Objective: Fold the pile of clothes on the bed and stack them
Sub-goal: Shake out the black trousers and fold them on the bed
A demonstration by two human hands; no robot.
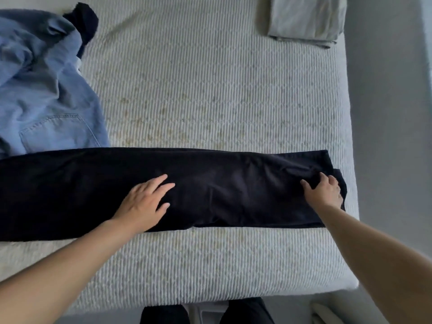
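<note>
long dark navy folded trousers (210,190) lie lengthwise across the near part of the white ribbed bed (198,94). left hand (145,202) rests flat on their middle, fingers straight, grasping nothing. right hand (326,191) pinches the cloth at the right end. crumpled blue denim garment (42,94) far left; folded pale grey cloth (306,19) far right corner.

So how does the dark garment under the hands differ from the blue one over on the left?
The dark trousers are near-black and laid out in a long flat band across the bed; the blue denim garment is pale and lies crumpled in a heap. The left hand rests flat on the dark trousers and the right hand is at their end; nothing touches the blue denim garment. Both lie on the bed, not yet folded up.
</note>
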